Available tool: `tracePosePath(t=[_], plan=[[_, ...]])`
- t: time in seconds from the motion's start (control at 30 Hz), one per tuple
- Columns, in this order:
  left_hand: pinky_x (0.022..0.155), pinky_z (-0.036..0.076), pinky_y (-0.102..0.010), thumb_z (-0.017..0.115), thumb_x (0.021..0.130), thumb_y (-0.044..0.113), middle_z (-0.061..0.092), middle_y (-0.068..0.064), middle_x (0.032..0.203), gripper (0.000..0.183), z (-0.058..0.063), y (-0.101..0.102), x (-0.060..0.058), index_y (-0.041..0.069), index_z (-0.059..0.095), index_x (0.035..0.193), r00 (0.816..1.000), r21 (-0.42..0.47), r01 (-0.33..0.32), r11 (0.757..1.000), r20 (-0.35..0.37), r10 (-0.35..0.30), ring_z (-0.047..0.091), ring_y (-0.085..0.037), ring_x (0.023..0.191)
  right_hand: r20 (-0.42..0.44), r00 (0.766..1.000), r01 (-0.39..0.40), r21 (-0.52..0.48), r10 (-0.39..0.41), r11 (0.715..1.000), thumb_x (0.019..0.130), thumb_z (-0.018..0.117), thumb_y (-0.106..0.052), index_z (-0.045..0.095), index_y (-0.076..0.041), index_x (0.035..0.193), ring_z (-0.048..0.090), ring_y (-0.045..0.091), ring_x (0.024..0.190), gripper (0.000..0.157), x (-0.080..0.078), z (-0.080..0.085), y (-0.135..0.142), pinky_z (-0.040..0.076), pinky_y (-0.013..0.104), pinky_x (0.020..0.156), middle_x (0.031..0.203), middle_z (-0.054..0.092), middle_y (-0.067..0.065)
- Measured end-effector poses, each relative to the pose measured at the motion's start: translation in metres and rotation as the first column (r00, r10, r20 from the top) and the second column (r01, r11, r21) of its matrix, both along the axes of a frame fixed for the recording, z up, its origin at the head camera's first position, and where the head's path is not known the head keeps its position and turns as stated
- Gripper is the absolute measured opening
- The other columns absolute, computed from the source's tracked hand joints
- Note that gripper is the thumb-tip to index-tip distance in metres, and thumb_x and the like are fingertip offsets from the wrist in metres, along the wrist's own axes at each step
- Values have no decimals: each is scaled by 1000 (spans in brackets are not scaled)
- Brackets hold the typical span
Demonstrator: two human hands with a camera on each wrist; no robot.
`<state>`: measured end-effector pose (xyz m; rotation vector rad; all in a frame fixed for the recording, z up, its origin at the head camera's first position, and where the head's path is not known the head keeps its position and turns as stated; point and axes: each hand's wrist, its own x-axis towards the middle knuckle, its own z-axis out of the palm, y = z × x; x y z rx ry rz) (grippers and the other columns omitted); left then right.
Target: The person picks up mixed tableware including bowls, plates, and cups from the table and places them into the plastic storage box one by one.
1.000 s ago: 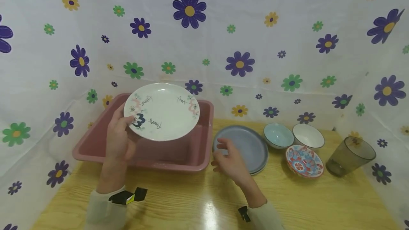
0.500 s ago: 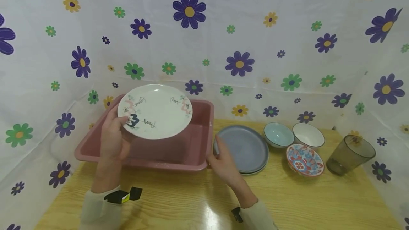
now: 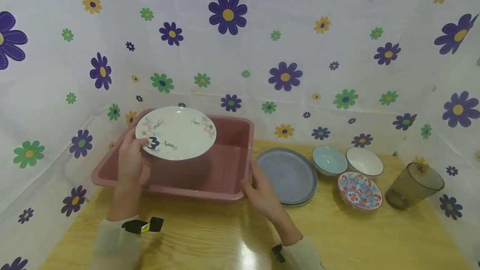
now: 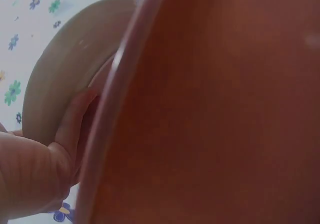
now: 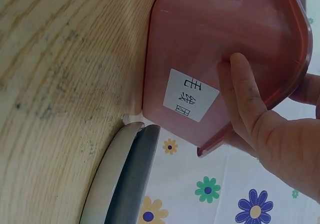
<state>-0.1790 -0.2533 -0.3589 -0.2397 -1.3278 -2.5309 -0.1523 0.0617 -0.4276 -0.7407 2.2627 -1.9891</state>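
Note:
A white plate [image 3: 180, 134] with flower drawings and a dark "3" near its rim is tilted above a pink plastic basin [image 3: 195, 194]. My left hand [image 3: 131, 161] pinches the plate's left edge, thumb on top and fingers beneath. The left wrist view shows the plate's underside [image 4: 60, 68] past the basin's wall [image 4: 215, 108]. At the basin's right side, my right hand [image 3: 264, 193] grips the rim. Seen from the right wrist, its fingers [image 5: 245, 88] press the outer wall beside a white label [image 5: 190, 94], with the thumb over the rim.
Right of the basin lie stacked plates, a grey plate [image 3: 288, 176] on top. Beyond them stand a pale blue bowl [image 3: 330, 159], a white bowl [image 3: 363, 161], a red-and-blue patterned bowl [image 3: 360, 191] and a smoky glass [image 3: 414, 184]. Flowered cloth [image 3: 255, 45] encloses the wooden table [image 3: 210, 232].
My right hand has moved from over the grey plate's left edge to the basin's right rim and taken hold. My left hand has shifted left, and the plate sits lower over the basin.

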Motion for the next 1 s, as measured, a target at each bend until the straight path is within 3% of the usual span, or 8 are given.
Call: tracePosePath(t=[0.1,0.27,0.47,0.57,0.73,0.87,1.0], plan=[[107,38,-34,21,104,-3,27,-8,160,56,-4,-4,-3,16,29,156,1000,21,0,1000,-5,0,25,-32,148,-24,999,21,16,-21,1000,97,48,5,16,-1,157,28,37,144,68,2,-1,0,35,51,112,161,19,22],[110,35,-34,22,104,-2,26,-6,161,57,-9,-8,-5,18,27,157,998,6,-24,1000,59,23,25,-30,148,-78,990,127,157,-116,979,98,51,-3,19,7,154,10,40,149,65,5,-2,1,16,55,119,160,14,29],[115,28,-28,24,106,6,18,-4,165,56,-12,-15,-5,15,12,159,973,-10,-50,999,224,51,23,-20,149,-66,992,116,187,-105,975,100,49,-4,20,9,152,10,40,149,62,5,0,1,15,54,119,160,14,28],[116,27,-28,24,106,6,16,-4,165,56,-14,-18,-6,13,9,160,963,-20,-61,998,260,65,22,-19,149,-79,992,114,200,-100,973,101,48,-6,19,8,153,10,40,149,61,5,0,1,15,55,119,161,14,26],[109,38,-23,25,105,7,16,-7,165,58,-19,-22,-10,12,6,160,929,-46,-88,995,358,99,26,-17,146,-87,991,116,234,-98,965,103,45,-8,17,5,154,12,39,150,61,4,1,2,17,54,120,163,11,23],[90,53,-21,26,104,9,23,-8,161,60,-23,-26,-14,13,4,160,889,-91,-98,991,440,128,33,-17,140,-85,991,117,252,-99,961,103,44,-7,15,3,155,12,36,150,61,4,2,1,17,52,120,164,10,21],[76,55,-22,27,104,9,33,-4,152,61,-25,-29,-18,12,3,160,859,-151,-84,985,489,148,37,-17,137,-77,992,115,253,-99,961,102,43,-7,16,3,155,11,35,151,60,5,2,1,17,53,120,164,9,21]])
